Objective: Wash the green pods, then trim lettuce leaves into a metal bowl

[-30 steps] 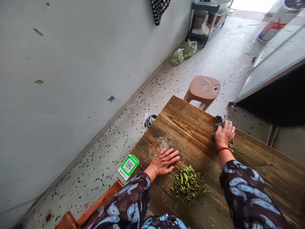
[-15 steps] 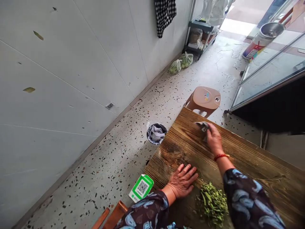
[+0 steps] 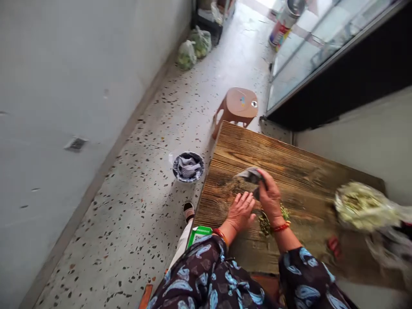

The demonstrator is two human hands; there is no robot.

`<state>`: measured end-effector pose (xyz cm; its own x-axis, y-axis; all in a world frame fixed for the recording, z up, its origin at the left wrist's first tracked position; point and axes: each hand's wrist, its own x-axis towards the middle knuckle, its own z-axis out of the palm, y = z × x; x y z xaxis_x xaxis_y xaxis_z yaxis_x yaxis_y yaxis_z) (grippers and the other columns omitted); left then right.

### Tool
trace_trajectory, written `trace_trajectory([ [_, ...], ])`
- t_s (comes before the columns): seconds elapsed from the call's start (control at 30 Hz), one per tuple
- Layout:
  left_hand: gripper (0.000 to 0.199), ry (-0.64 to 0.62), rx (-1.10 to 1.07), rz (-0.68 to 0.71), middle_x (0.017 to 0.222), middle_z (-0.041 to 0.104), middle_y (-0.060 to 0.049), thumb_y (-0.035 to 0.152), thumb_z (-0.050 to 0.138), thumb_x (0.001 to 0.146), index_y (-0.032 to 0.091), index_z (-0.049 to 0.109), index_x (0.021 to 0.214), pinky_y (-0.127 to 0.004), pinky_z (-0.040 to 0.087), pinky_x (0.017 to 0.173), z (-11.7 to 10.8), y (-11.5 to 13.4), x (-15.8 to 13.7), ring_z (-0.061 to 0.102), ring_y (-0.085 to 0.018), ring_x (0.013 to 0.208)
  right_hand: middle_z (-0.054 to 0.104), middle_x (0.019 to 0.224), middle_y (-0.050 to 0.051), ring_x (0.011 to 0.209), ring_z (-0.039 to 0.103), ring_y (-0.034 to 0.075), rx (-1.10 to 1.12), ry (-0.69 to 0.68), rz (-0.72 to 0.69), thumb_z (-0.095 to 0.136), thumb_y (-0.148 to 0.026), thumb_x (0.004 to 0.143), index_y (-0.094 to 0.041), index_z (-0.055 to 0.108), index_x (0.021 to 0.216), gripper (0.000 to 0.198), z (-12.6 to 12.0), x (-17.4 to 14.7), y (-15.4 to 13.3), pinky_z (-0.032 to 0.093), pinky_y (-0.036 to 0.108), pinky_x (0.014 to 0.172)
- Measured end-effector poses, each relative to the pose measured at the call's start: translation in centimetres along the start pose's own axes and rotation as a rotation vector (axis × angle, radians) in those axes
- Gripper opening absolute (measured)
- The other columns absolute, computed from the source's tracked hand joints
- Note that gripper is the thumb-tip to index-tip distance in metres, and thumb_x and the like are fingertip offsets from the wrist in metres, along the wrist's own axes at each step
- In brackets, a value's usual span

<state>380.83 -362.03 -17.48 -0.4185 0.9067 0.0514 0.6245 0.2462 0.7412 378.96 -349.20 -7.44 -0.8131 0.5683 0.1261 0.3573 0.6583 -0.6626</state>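
"Gripping anything, that right hand (image 3: pixel 270 197)?"

"Yes, a crumpled gray cloth (image 3: pixel 251 175), pinched between thumb and fingers above the table's left part. A loose end pokes toward the left edge."

"And the left hand (image 3: pixel 240 211)?"

"Palm down on the wooden table (image 3: pixel 309 184), just beside the cloth, fingers stretched, nothing visible in it."

"Around them?"

"A small pile of green leafy bits (image 3: pixel 265 225) by the right wrist, on the near side. The green QR-code card (image 3: pixel 198 234) is at the left edge; a clear plastic bag (image 3: pixel 370 223) of pale shreds sits toward the right end. On the floor, the lined bin (image 3: pixel 189 179) stands beyond the left edge, the tan plastic stool (image 3: pixel 242 103) past the far left corner."

"What could go wrong?"

"I'd say a low wrist could scatter the pile, a hard sweep could throw scraps wide of the bin, and the left sleeve (image 3: pixel 206 257) could nudge the card."

"Hard to make out?"

"The right hand and wrist cover part of the pile. Blur hides whether the cloth touches wood. Some red thing (image 3: pixel 334 246) near the bag is too smeared to name, and the bag's right end is cut off."
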Motion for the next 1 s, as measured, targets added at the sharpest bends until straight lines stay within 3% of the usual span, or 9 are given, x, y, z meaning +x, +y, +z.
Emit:
trace_trajectory([
  [0.13, 0.06, 0.006, 0.043, 0.039, 0.162, 0.03, -0.01, 0.045, 0.042, 0.097, 0.013, 0.043, 0.147, -0.05, 0.018, 0.123, 0.0, -0.1, 1.0, 0.023, -0.029, 0.15, 0.066, 0.126, 0.012, 0.114, 0.061, 0.026, -0.185, 0.412, 0.446, 0.049, -0.037, 0.089, -0.019, 0.06, 0.132, 0.049, -12.7, -6.0, 8.7, 0.043, 0.049, 0.105],
  [0.23, 0.061, -0.005, 0.113, 0.024, 0.161, 0.032, -0.011, 0.047, 0.044, 0.096, 0.014, 0.043, 0.148, -0.051, 0.016, 0.123, 0.3, 0.6, 1.6, 0.023, -0.029, 0.15, 0.067, 0.12, 0.017, 0.112, 0.062, 0.031, -0.309, 0.618, 0.722, 0.048, -0.038, 0.082, -0.013, 0.061, 0.13, 0.055, -17.1, -12.9, 16.4, 0.045, 0.05, 0.101],
  [0.3, 0.062, -0.011, 0.163, 0.016, 0.161, 0.032, -0.011, 0.048, 0.046, 0.095, 0.015, 0.043, 0.147, -0.051, 0.014, 0.123, 0.7, 1.1, 2.0, 0.022, -0.03, 0.151, 0.064, 0.123, 0.02, 0.119, 0.058, 0.034, -0.364, 0.701, 0.808, 0.043, -0.037, 0.082, -0.011, 0.058, 0.131, 0.058, -16.7, -16.4, 20.2, 0.043, 0.054, 0.103],
  [0.4, 0.062, -0.016, 0.229, 0.007, 0.16, 0.033, -0.011, 0.047, 0.047, 0.094, 0.016, 0.044, 0.147, -0.052, 0.013, 0.123, 1.1, 2.0, 2.5, 0.022, -0.031, 0.151, 0.054, 0.137, 0.023, 0.135, 0.045, 0.035, -0.376, 0.732, 0.805, 0.039, -0.035, 0.085, -0.011, 0.055, 0.133, 0.056, -13.0, -17.8, 22.6, 0.032, 0.056, 0.112],
  [0.57, 0.06, -0.008, 0.277, -0.008, 0.158, 0.036, -0.012, 0.045, 0.051, 0.093, 0.016, 0.045, 0.146, -0.052, 0.013, 0.122, 1.2, 2.8, 3.0, 0.025, -0.031, 0.149, 0.048, 0.147, 0.018, 0.141, 0.038, 0.028, -0.149, 0.531, 0.558, 0.034, -0.035, 0.092, -0.015, 0.05, 0.14, 0.054, -7.5, -14.1, 19.6, 0.027, 0.054, 0.117],
  [0.7, 0.06, -0.013, 0.232, -0.015, 0.157, 0.038, -0.012, 0.044, 0.053, 0.092, 0.016, 0.046, 0.145, -0.053, 0.015, 0.122, 1.1, 3.2, 3.0, 0.027, -0.031, 0.148, 0.053, 0.144, 0.013, 0.132, 0.049, 0.024, 0.05, 0.522, 0.547, 0.036, -0.037, 0.094, -0.021, 0.043, 0.147, 0.055, -8.8, -13.4, 17.8, 0.035, 0.047, 0.113],
  [0.83, 0.065, -0.053, 0.102, -0.065, 0.156, 0.04, -0.013, 0.046, 0.063, 0.086, 0.018, 0.048, 0.142, -0.059, 0.017, 0.121, 0.1, 3.7, 3.0, 0.028, -0.034, 0.148, 0.053, 0.142, 0.016, 0.133, 0.048, 0.029, -0.132, 0.575, 0.56, 0.037, -0.037, 0.091, -0.016, 0.045, 0.145, 0.058, -12.3, -15.4, 20.4, 0.035, 0.052, 0.111],
  [0.93, 0.057, -0.032, -0.129, -0.042, 0.15, 0.048, -0.015, 0.045, 0.063, 0.086, 0.019, 0.053, 0.136, -0.056, 0.031, 0.116, -3.0, 2.8, 2.8, 0.041, -0.032, 0.141, 0.055, 0.138, 0.021, 0.134, 0.047, 0.037, -0.344, 0.542, 0.536, 0.04, -0.033, 0.086, -0.011, 0.049, 0.141, 0.061, -12.2, -16.6, 23.0, 0.034, 0.061, 0.109],
  [1.0, 0.045, 0.125, -0.309, -0.033, 0.141, 0.056, -0.015, 0.04, 0.054, 0.093, 0.018, 0.053, 0.133, -0.046, 0.043, 0.11, -6.2, 0.2, 2.6, 0.053, -0.025, 0.131, 0.058, 0.135, 0.022, 0.133, 0.048, 0.039, -0.461, 0.578, 0.521, 0.044, -0.029, 0.084, -0.014, 0.053, 0.14, 0.059, -11.3, -16.6, 23.5, 0.036, 0.06, 0.109],
])
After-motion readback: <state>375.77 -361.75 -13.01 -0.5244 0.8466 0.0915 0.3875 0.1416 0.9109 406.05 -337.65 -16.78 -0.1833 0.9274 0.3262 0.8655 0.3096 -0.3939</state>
